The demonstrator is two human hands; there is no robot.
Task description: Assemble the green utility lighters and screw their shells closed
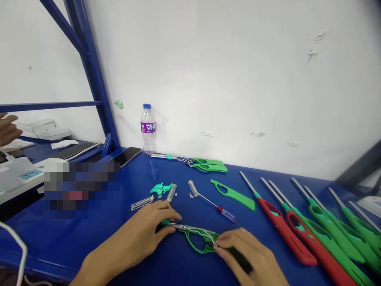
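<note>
An opened green gas lighter shell [194, 249] lies on the blue table in front of me, its trigger loop showing. My left hand [149, 228] pinches the lighter's metal tube [176, 225] near its teal collar. Thin pale wires [202, 231] run from the tube along the shell. At their other end my right hand [248, 254] has thumb and fingers closed on the wires, beside a small black part, and covers the shell's handle. Behind my left hand are clear fuel tanks [142, 203] and teal triggers [161, 188]. A screwdriver [228, 213] lies behind the shell.
Several assembled red and green lighters [285, 226] line the right side. A green shell half [235, 194] lies nearer. More shells [210, 165] and tubes [162, 156] lie by the wall, near a plastic bottle [148, 131] and a phone [126, 156]. Another person's hand [8, 129] shows far left.
</note>
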